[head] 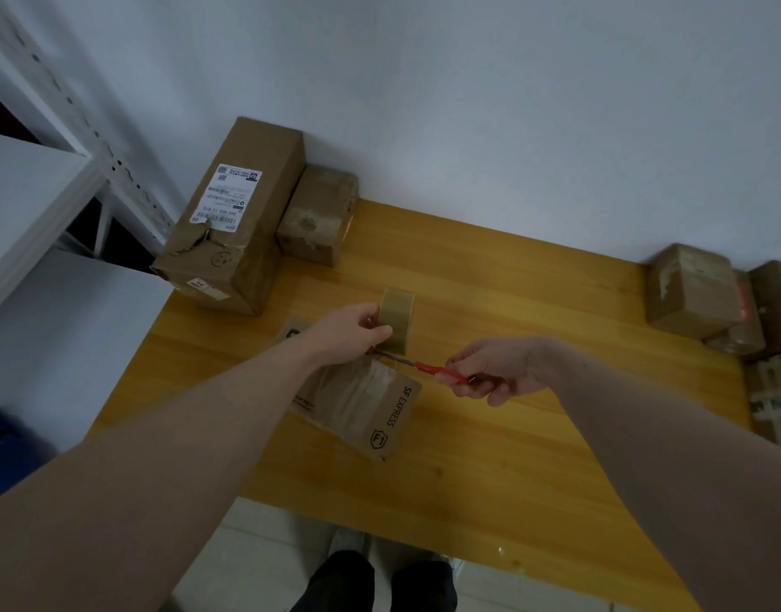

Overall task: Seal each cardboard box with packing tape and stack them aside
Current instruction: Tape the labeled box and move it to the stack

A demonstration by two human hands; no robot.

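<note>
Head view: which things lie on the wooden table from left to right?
Long labelled box → small brown box → tape roll, held by the left hand → red-handled scissors, held by the right hand → boxes at the right edge.

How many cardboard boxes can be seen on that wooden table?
At least 6: a long labelled box and a small box at the far left by the wall, the SF Express box under the hands, and a cluster of about three at the right edge, with more possibly hidden.

A small parcel packing room is showing itself: labelled cardboard boxes (230, 223) are lying on a wooden table (490, 457) beside metal shelving (49, 170).
</note>
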